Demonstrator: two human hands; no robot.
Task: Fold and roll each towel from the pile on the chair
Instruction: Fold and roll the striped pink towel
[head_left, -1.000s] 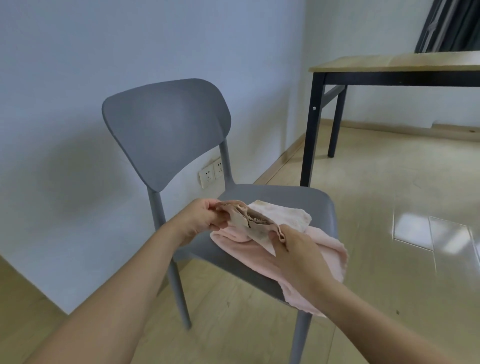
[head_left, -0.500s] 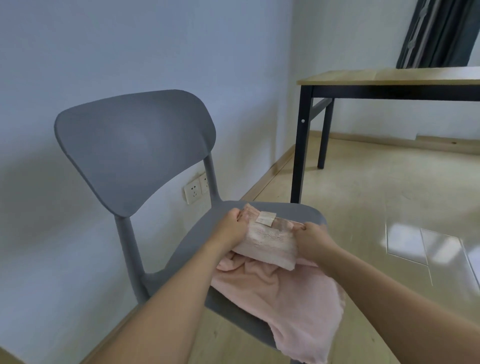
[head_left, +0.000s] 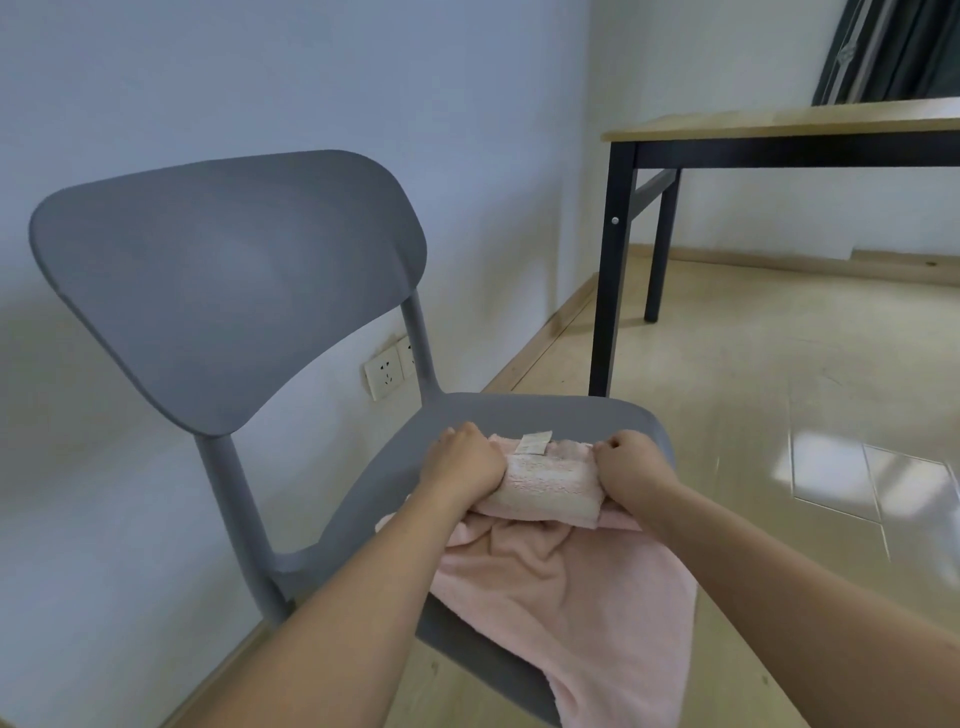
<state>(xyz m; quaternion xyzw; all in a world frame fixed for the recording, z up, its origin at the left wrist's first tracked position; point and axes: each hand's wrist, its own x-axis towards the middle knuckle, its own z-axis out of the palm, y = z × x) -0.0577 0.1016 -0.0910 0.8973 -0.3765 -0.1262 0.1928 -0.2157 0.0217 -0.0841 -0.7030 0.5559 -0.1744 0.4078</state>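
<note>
1. I can read no text anywhere; the small label (head_left: 535, 443) sewn on the rolled towel (head_left: 553, 486) carries faint print, too blurred for me to make out.

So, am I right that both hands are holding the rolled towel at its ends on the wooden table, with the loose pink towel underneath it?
Not quite: the head view shows the left hand and right hand gripping the rolled towel at its ends on the grey chair, not the wooden table. The loose pink towel does lie underneath it.
</note>
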